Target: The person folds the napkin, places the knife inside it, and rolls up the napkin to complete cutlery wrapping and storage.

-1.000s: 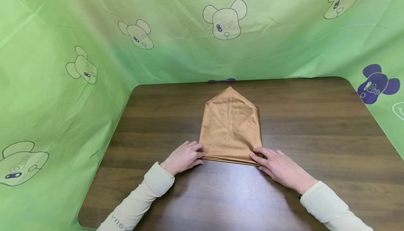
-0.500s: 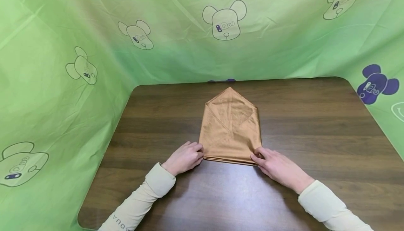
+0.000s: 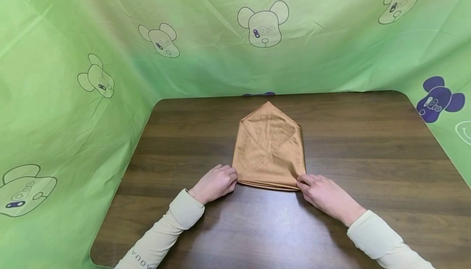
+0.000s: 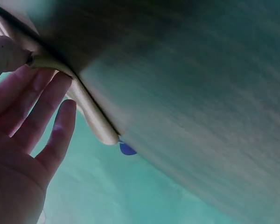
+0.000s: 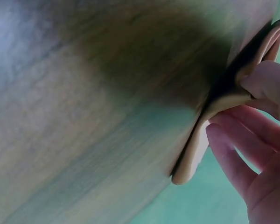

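Observation:
A shiny copper-brown cloth (image 3: 270,150), folded into a house-like shape with its point toward the back, lies in the middle of the wooden table (image 3: 184,138). At its near left corner my left hand (image 3: 216,184) pinches the folded edge between thumb and fingers. My right hand (image 3: 327,193) pinches the near right corner the same way. In the left wrist view the cloth's edge (image 4: 95,119) bends up where the thumb grips it. The right wrist view shows the cloth (image 5: 191,156) with its gripped edge raised above the tabletop and a dark shadow beneath.
Green fabric (image 3: 206,68) printed with bear-head outlines hangs behind the table and along its left and right sides. Light sleeves (image 3: 375,236) cover both forearms. The table's far edge runs just behind the cloth's tip.
My right fingers have closed from a looser touch into a pinch on the near right corner. My left fingers have drawn together on theirs. The cloth's near edge has risen slightly.

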Demonstrator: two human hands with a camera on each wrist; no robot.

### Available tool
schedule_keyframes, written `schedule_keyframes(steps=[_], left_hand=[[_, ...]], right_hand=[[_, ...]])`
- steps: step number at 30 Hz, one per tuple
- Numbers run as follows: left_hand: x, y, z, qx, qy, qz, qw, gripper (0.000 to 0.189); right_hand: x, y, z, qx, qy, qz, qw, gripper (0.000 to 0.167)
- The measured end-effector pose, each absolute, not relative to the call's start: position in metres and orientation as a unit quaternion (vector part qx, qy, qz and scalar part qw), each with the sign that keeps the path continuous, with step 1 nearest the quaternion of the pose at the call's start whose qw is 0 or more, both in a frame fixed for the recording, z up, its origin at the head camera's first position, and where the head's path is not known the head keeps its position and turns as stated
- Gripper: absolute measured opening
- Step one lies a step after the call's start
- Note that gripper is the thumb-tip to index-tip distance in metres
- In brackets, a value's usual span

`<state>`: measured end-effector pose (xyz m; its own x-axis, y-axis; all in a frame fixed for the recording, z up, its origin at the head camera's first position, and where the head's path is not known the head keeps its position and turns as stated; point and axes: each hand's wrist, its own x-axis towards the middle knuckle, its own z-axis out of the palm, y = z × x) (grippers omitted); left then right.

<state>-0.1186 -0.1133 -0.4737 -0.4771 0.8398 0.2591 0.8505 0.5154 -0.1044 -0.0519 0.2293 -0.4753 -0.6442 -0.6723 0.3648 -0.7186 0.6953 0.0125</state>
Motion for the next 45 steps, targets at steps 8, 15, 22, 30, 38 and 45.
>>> schedule_keyframes(steps=[8,15,22,30,38,45], left_hand=[[-0.121,-0.115,-0.471,-0.467,-0.877,-0.058,0.094,0.008],[-0.122,-0.116,-0.472,-0.438,-0.893,-0.061,0.081,0.006],[-0.126,-0.117,-0.471,-0.415,-0.904,-0.083,0.050,0.005],[-0.132,-0.119,-0.467,-0.394,-0.906,-0.154,-0.019,0.009],[-0.136,-0.119,-0.464,-0.390,-0.889,-0.234,-0.060,0.010],[-0.140,-0.120,-0.462,-0.374,-0.890,-0.247,-0.086,0.010]], right_hand=[[-0.051,0.231,-0.475,0.376,-0.905,0.077,0.181,0.015],[-0.052,0.232,-0.476,0.365,-0.908,0.100,0.178,0.008],[-0.054,0.233,-0.477,0.356,-0.911,0.124,0.169,0.007],[-0.056,0.233,-0.477,0.332,-0.918,0.151,0.155,0.013],[-0.059,0.233,-0.477,0.322,-0.918,0.167,0.160,0.014],[-0.058,0.231,-0.475,0.298,-0.926,0.164,0.162,0.015]])
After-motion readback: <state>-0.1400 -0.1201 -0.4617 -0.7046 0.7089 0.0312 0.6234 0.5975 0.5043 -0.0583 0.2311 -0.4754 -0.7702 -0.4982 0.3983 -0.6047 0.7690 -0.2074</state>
